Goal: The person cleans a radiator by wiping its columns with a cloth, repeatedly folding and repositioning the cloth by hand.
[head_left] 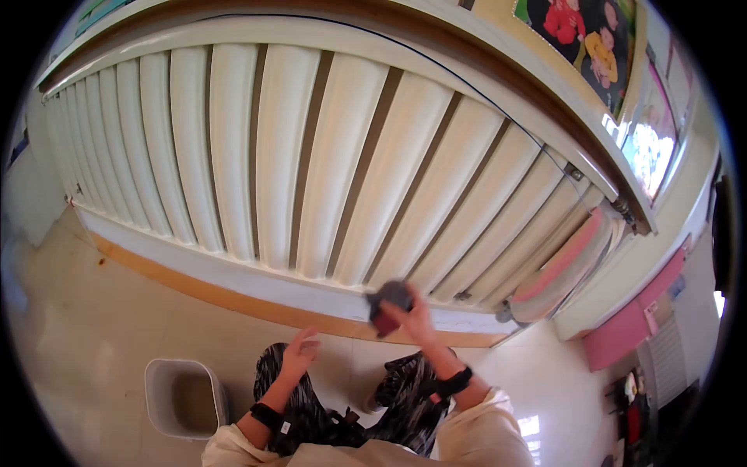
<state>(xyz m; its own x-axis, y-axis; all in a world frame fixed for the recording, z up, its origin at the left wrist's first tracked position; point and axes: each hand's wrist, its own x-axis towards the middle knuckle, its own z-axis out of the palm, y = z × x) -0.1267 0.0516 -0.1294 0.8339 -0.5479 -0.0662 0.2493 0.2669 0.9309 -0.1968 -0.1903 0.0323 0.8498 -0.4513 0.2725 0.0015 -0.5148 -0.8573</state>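
Note:
My right hand point(419, 321) is closed around a bunched dark grey and maroon cloth point(387, 298). The cloth is up close to the lower edge of a cream radiator point(354, 171) with tall vertical sections; whether it touches cannot be told. My left hand point(299, 355) hangs over my left knee, fingers apart, holding nothing. Both wrists wear black bands.
A light-coloured bucket point(156, 397) stands on the tiled floor point(117, 327) to my left. A pink and grey object point(556, 268) leans at the radiator's right end. Above runs a ledge with a cable, and a framed picture point(580, 39) stands at upper right.

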